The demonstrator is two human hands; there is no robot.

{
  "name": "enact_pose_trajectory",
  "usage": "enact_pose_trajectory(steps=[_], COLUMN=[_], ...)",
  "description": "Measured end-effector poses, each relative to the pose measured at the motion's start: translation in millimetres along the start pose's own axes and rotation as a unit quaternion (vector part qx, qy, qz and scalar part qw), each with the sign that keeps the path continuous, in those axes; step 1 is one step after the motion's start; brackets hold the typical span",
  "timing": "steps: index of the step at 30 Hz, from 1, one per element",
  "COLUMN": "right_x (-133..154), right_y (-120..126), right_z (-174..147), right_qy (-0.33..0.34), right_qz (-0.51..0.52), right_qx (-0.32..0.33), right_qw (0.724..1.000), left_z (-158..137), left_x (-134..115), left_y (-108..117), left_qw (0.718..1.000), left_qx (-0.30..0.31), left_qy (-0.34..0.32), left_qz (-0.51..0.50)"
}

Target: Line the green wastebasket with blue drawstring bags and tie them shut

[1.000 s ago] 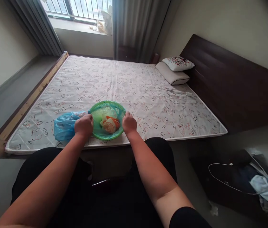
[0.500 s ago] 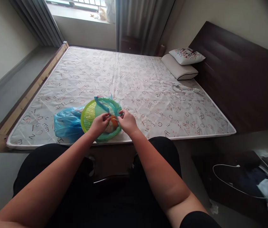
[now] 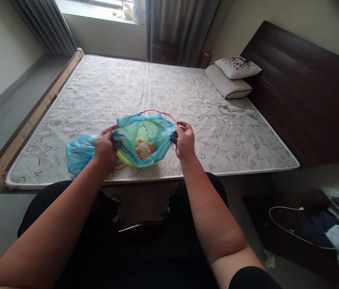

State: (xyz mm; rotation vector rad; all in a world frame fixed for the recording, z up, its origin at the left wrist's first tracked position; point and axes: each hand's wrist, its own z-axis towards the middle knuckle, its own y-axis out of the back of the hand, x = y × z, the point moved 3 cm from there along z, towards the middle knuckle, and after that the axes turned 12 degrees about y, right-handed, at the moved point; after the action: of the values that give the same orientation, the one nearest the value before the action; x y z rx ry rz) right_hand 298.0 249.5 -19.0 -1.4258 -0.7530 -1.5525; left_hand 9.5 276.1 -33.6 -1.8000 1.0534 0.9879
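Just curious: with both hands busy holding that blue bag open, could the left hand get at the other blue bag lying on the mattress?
Probably yes: the second blue bag lies right beside the left hand, nothing between.

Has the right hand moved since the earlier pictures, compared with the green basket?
Yes. The right hand went from over the green basket outward to its right side, gripping the blue bag.

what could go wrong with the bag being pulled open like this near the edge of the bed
The left hand and right hand stretch the thin blue bag wide by its red drawstring; the film may tear at the pinch points. The green basket inside sits close to the mattress edge, so a tug toward the body could tip it and its scraps onto the floor.
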Motion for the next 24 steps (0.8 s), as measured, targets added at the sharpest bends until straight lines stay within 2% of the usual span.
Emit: enact_pose_trajectory(steps=[3,5,6,8,11,13,15,19,24], right_x=[14,21,23,21,16,15,18,30,57], right_y=[4,8,11,17,26,33,37,37,26], right_z=[4,10,14,23,35,40,43,44,39], right_qy=[0.102,0.135,0.122,0.048,-0.079,-0.106,-0.09,-0.028,0.161], right_qz=[-0.116,-0.18,-0.188,-0.169,-0.171,-0.199,-0.206,-0.212,-0.288], right_qx=[0.004,-0.019,-0.032,-0.033,0.058,0.113,0.12,0.102,0.078], right_qw=[0.988,0.974,0.974,0.984,0.98,0.968,0.967,0.972,0.941], left_z=[3,6,7,9,9,9,8,4,-9], left_x=[-19,-32,-39,-54,-79,-91,-99,-106,-107], left_y=[12,22,28,38,48,47,41,27,7], left_qw=[0.99,0.972,0.964,0.958,0.971,0.985,0.995,0.99,0.978], left_qx=[-0.066,-0.11,-0.126,-0.147,-0.164,-0.138,-0.092,-0.031,0.075], left_qy=[-0.088,-0.116,-0.114,-0.084,-0.014,0.023,0.029,-0.044,-0.148], left_qz=[0.088,0.172,0.204,0.229,0.176,0.099,0.003,-0.128,-0.125])
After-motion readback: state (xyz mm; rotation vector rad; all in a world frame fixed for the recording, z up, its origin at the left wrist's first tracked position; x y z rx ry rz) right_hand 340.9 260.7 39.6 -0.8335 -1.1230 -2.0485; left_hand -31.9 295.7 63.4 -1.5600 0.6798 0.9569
